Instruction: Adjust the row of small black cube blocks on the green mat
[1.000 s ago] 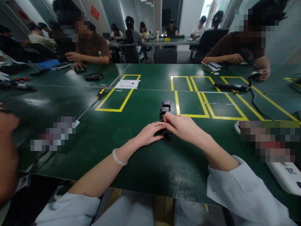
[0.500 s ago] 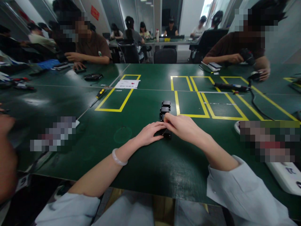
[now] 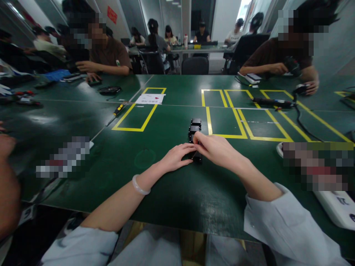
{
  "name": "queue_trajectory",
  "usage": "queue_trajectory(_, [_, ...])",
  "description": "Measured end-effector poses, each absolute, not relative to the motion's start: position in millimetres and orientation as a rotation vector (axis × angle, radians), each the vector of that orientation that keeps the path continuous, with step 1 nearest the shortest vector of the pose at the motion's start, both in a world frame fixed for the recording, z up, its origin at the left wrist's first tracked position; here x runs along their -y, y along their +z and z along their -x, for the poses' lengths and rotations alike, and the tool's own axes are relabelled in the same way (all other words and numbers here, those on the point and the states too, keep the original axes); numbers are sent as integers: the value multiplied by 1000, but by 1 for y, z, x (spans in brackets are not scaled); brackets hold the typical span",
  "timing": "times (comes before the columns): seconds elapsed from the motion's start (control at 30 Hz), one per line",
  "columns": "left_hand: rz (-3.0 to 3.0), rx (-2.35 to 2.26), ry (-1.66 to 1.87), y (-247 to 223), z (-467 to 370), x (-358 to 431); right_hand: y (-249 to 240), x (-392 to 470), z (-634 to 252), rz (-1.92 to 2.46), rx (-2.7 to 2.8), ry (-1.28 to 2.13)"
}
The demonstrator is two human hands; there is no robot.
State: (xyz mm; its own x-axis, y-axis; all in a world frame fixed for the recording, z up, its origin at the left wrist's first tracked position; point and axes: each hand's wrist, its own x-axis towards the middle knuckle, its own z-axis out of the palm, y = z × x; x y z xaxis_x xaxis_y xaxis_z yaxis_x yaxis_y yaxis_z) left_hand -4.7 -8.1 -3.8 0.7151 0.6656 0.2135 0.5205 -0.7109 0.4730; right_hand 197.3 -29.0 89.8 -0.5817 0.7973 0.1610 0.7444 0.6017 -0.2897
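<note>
A row of small black blocks point(image 3: 195, 128) stands on the green table in front of me, running away from my body. My left hand point(image 3: 177, 157) is at its left side, thumb and fingertips against the near blocks, steadying them. Over the same blocks, my right hand point(image 3: 217, 149) pinches a thin metal rod point(image 3: 195, 154) slanting down to the near end. My fingers cover the middle of the row and the rod's upper part, so its exact kind cannot be told.
Yellow tape rectangles point(image 3: 209, 122) mark the green table point(image 3: 166, 195). A yellow-black screwdriver point(image 3: 118, 110) and a white paper point(image 3: 151, 98) lie left. A white-cased device point(image 3: 337, 207) is at right, a blurred-out one at left. Across sit two co-workers; one holds a dark power tool point(image 3: 291, 66).
Both my hands and the black blocks stay in nearly the same place. The thin rod under my right fingers has shifted very slightly.
</note>
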Motion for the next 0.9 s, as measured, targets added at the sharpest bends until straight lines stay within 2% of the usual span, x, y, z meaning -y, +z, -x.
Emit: queue_trajectory(0.9, [-2577, -951, 543, -6, 5, 8, 92, 32, -194, 1262, 2559, 261])
